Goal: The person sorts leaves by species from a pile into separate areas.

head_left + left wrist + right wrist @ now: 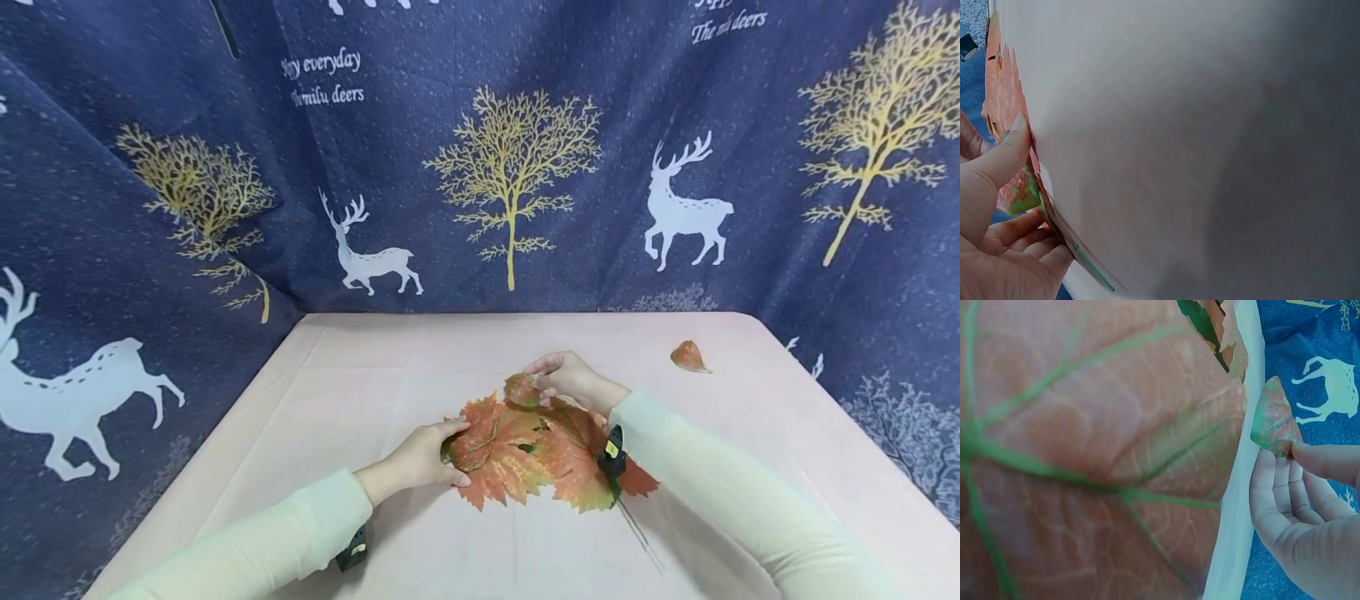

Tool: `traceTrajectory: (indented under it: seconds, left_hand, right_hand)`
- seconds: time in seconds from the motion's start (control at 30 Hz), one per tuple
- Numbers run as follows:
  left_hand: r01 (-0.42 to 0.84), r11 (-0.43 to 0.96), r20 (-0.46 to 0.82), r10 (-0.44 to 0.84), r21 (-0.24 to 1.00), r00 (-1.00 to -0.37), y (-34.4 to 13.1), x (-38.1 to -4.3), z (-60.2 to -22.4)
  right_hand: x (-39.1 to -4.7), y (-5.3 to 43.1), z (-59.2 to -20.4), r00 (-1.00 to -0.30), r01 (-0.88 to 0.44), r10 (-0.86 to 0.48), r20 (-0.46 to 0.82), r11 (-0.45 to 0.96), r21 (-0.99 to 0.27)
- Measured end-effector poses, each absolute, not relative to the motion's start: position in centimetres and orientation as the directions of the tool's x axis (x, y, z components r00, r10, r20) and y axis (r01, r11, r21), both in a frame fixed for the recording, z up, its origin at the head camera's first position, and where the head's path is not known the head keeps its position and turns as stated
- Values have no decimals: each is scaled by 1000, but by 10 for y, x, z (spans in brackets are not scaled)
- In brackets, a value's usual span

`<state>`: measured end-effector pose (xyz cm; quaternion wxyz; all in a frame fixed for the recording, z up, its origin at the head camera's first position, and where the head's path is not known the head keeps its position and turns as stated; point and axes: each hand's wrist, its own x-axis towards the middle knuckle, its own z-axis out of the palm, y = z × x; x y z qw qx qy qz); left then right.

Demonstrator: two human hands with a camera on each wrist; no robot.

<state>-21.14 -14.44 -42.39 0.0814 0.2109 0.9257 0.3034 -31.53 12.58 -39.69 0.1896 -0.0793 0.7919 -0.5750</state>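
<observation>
A spread of large orange-red artificial maple leaves (pixel 517 475) lies on the table, its thin wire stems (pixel 639 533) trailing toward the front right. On its left edge is a smaller rounded leaf (pixel 474 450). My left hand (pixel 420 457) holds this small leaf between thumb and fingers; in the left wrist view the thumb (pixel 1013 140) rests at the orange edge and the other fingers are bent below. Above the far edge of the spread, my right hand (pixel 573 379) pinches another small green-and-red leaf (pixel 1275 419) by its end, between thumb and fingers.
A single small orange leaf (pixel 688 357) lies toward the back right of the pale tablecloth (pixel 375 358). Dark blue cloth (pixel 465 50) printed with deer and trees hangs behind and beside the table. Dark wrist devices (pixel 613 450) are worn under both sleeves.
</observation>
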Motion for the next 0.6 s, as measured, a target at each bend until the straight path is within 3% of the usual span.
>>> traceTrajectory:
  seconds: [0.6]
  left_hand:
    - [345, 729, -22, 442, 590, -897, -145, -211, -425]
  right_hand:
    - [-316, 161, -392, -954, 47, -251, -162, 409, -911]
